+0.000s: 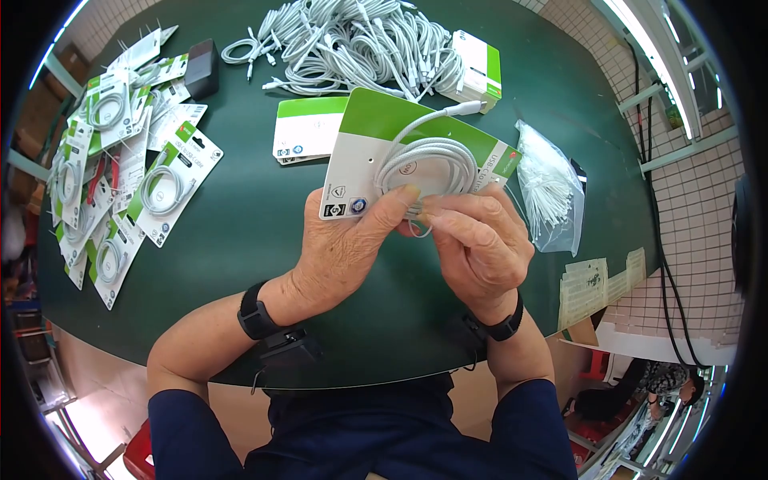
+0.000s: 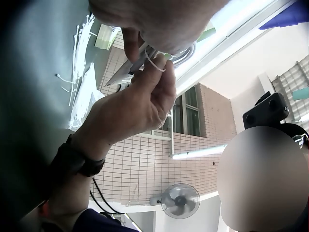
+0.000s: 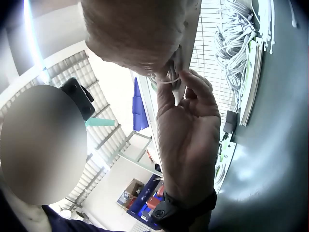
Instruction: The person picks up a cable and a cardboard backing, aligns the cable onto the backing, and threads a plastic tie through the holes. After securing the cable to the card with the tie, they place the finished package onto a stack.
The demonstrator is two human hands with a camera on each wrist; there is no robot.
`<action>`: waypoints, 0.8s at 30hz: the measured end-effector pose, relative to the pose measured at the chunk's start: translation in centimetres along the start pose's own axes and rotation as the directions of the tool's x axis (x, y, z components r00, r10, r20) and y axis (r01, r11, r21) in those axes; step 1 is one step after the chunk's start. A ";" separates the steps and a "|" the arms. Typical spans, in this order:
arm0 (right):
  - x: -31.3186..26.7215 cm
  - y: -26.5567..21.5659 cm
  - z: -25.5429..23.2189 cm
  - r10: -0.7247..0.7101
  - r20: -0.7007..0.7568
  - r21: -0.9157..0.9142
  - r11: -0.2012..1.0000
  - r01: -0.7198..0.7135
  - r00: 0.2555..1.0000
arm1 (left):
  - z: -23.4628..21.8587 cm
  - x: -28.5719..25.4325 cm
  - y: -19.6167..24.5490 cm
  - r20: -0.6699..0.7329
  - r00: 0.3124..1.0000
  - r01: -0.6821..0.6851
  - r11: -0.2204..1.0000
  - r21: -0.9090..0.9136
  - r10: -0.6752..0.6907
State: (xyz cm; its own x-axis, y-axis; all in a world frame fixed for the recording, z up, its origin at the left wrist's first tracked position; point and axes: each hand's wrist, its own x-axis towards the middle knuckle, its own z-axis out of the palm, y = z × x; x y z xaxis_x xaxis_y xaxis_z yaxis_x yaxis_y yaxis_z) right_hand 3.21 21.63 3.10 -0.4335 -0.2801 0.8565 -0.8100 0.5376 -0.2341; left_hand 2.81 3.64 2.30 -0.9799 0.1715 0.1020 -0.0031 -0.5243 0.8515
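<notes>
A green and white card (image 1: 352,148) is held up tilted over the table, with a coiled white braided cable (image 1: 432,152) against its front. The left hand (image 1: 340,240) grips the card's lower edge, its thumb pressing on the coil. At the lower part of the coil, the right hand (image 1: 484,248) pinches a thin white tie with thumb and forefinger. That tie (image 2: 153,62) shows as a loop by the fingertips in the left wrist view. The right wrist view shows the tie (image 3: 169,81) between both hands; part of it is hidden by fingers.
Loose cables (image 1: 360,48) are heaped at the back, beside a stack of cards (image 1: 476,68). More cards (image 1: 304,132) lie behind the held one. Carded cables (image 1: 164,192) pile up at left near a black box (image 1: 202,70). A bag of ties (image 1: 548,188) is at right.
</notes>
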 end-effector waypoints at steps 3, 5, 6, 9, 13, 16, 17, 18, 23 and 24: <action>0.2 -0.4 0.0 0.066 0.038 0.025 0.997 -0.067 0.997 | -0.3 -0.1 -0.4 0.018 1.000 -0.007 1.000 0.019 0.007; 0.4 -0.8 -0.1 0.156 0.096 0.073 0.984 -0.163 0.983 | -0.5 -0.1 -0.7 0.033 0.999 -0.017 0.999 0.031 0.016; 0.4 -0.8 -0.2 0.147 0.090 0.071 0.986 -0.153 0.985 | -0.7 -0.1 -0.8 0.031 1.000 -0.001 0.999 0.045 0.000; 0.3 -0.6 -0.3 0.104 0.174 -0.039 0.994 -0.098 0.979 | -0.9 0.3 -0.8 0.037 0.999 0.012 0.997 0.076 -0.015; 0.6 -1.0 -0.4 0.084 0.193 -0.063 0.995 -0.073 0.978 | -1.0 0.2 -0.5 0.030 0.999 0.010 0.993 0.119 -0.014; 1.3 -1.3 -0.6 0.092 0.186 -0.074 0.994 -0.079 0.978 | -0.8 0.2 -0.3 0.039 0.998 0.038 0.997 0.064 -0.041; 1.3 -1.3 -0.7 0.107 0.185 -0.074 0.993 -0.095 0.977 | -0.8 0.2 -0.3 0.040 0.999 0.035 0.998 0.057 -0.037; 1.3 -1.2 -0.8 0.106 0.188 -0.077 0.993 -0.093 0.976 | -0.9 0.3 -0.4 0.048 0.998 0.037 0.997 0.065 -0.040; 1.0 -0.5 -0.3 0.225 0.234 0.026 0.971 -0.237 0.946 | -1.2 0.8 -0.8 0.013 0.995 0.101 0.990 0.096 -0.102; 1.1 -0.3 -0.3 0.240 0.234 0.066 0.963 -0.262 0.942 | -1.3 1.0 -0.8 -0.016 0.992 0.123 0.988 0.096 -0.122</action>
State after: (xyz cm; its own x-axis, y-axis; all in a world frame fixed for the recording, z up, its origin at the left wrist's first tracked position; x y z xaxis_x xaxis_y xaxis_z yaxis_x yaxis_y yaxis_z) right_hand 3.13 21.44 4.25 -0.6954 -0.3206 0.6432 -0.6924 0.5384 -0.4803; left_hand 1.62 3.18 1.05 -0.9753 0.2206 -0.0105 -0.1041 -0.4170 0.9029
